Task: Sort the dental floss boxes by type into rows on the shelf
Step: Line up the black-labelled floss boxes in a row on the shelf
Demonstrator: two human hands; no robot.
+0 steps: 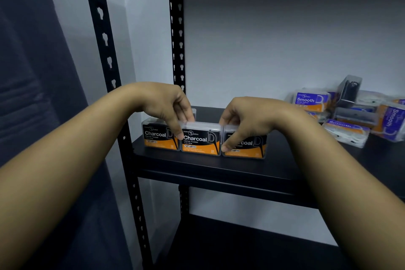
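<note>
The black metal shelf (219, 166) carries a jumbled pile of Smooth boxes (311, 99) at three o'clock. At centre stands a row of three Charcoal boxes. The left hand (166, 105) and right hand (245, 120) pinch the middle Charcoal box (200, 141) by its top edges. Light, stiff, probably slick plastic.

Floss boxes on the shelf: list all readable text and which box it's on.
"mannings guardian", "Charcoal", "Dental Flosser", "50": middle Charcoal box.
"Charcoal", "Dental Flosser": left Charcoal box.
"coal", "osser": right Charcoal box, partly covered by the right hand.
"Smooth", "Dental Flosser": upright purple box in the pile.
"Smooth": purple box on its side at the right edge.
Small print on the orange bands and other pile boxes: too blurred.
</note>
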